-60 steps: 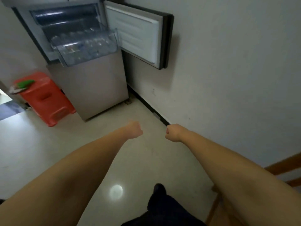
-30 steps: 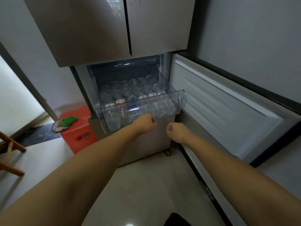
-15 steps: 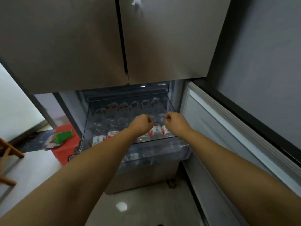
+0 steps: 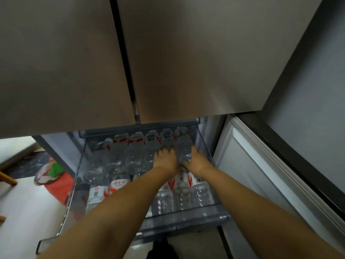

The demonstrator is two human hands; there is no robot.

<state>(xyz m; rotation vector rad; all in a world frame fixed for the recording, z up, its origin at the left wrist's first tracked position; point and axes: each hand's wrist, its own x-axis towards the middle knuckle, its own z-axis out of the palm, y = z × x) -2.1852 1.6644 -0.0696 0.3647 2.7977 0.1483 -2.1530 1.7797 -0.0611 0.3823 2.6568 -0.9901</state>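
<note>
A clear pulled-out fridge drawer (image 4: 186, 219) holds several water bottles (image 4: 119, 184) with red and white labels, lying in two rows. Both my arms reach into its back right part. My left hand (image 4: 164, 159) lies with spread fingers on top of a back-row bottle (image 4: 166, 140). My right hand (image 4: 197, 161) is just to the right of it, its thumb and fingers around the lower part of the neighbouring water bottle (image 4: 183, 146). The picture is blurred around the fingers.
The two shut upper fridge doors (image 4: 74, 62) hang over the drawer. The lower fridge door (image 4: 252, 174) stands open on the right against a grey wall (image 4: 308, 90). On the left stands a red stool (image 4: 57, 187) bearing a green object (image 4: 56, 169). A wooden chair leg (image 4: 7, 178) shows at the left edge.
I have come close to the fridge. Both hands, held as fists in front of the drawer before, have moved down into it and opened onto the back-row bottles.
</note>
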